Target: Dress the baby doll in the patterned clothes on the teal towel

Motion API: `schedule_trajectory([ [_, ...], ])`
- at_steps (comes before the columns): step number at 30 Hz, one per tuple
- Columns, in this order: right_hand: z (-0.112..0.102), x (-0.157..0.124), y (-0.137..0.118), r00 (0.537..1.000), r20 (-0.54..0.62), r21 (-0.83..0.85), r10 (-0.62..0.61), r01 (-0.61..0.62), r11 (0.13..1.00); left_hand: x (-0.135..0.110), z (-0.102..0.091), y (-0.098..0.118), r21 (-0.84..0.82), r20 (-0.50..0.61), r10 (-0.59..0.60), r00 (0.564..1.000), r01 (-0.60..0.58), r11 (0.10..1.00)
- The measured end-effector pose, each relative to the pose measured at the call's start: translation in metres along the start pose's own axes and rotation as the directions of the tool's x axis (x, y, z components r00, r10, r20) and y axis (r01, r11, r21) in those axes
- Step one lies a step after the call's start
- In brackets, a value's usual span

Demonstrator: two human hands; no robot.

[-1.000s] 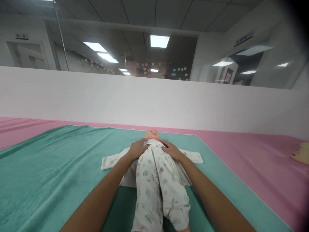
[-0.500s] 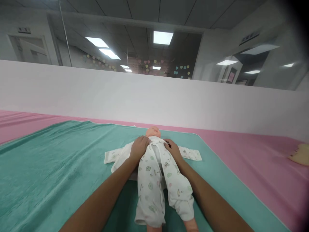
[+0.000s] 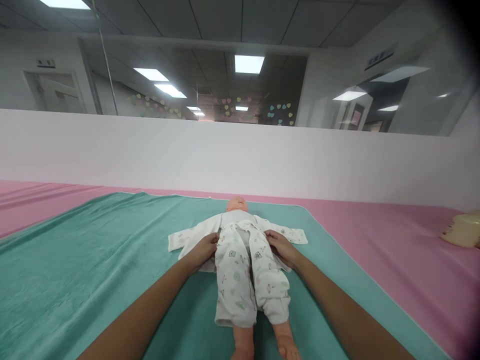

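A baby doll (image 3: pixel 237 204) lies on its back on a teal blanket (image 3: pixel 93 260), head away from me and bare feet toward me. It wears a white long-sleeved top (image 3: pixel 202 231) with the sleeves spread to both sides. Printed white baby trousers (image 3: pixel 234 280) cover its legs up to the waist. My left hand (image 3: pixel 205 248) touches the left side of the trousers, fingers curled at the fabric. On the other side my right hand (image 3: pixel 280 246) has its fingers bent against the trousers' right edge. The fingertips of both hands are partly hidden by the cloth.
A pink cloth (image 3: pixel 393 250) shows around the teal blanket. Behind it runs a low white wall (image 3: pixel 240 160) with glass above. A pale yellow object (image 3: pixel 463 231), partly cut off, sits at the far right.
Both hands have moved down from the doll's chest to the sides of its hips. The trousers' waist lies lower, and more of the top and feet show.
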State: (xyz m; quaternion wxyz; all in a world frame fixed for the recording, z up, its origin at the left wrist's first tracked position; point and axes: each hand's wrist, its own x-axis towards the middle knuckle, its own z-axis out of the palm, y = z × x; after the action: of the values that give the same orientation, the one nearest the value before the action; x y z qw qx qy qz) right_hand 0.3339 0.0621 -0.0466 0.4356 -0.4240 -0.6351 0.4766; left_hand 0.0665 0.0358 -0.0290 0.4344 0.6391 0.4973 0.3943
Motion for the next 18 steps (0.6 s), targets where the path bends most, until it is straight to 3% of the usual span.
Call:
schedule_trajectory([
  [5,-0.011,0.000,-0.002,0.982,0.171,0.143,0.075,-0.100,0.985,-0.007,-0.008,0.012,-0.214,0.162,0.017,0.987,0.018,0.977],
  [9,-0.018,-0.002,-0.004,0.966,0.232,0.077,0.118,-0.139,0.987,-0.007,-0.006,0.012,-0.324,0.232,0.046,0.972,0.033,0.946],
  [14,-0.023,-0.008,-0.010,0.939,0.321,0.165,0.124,-0.184,0.969,-0.006,0.008,0.011,-0.390,0.070,0.071,0.995,-0.038,0.920],
  [18,-0.012,-0.005,-0.004,0.972,0.223,0.339,0.077,-0.151,0.929,-0.003,0.017,0.005,-0.404,-0.022,0.005,1.000,-0.014,0.915],
])
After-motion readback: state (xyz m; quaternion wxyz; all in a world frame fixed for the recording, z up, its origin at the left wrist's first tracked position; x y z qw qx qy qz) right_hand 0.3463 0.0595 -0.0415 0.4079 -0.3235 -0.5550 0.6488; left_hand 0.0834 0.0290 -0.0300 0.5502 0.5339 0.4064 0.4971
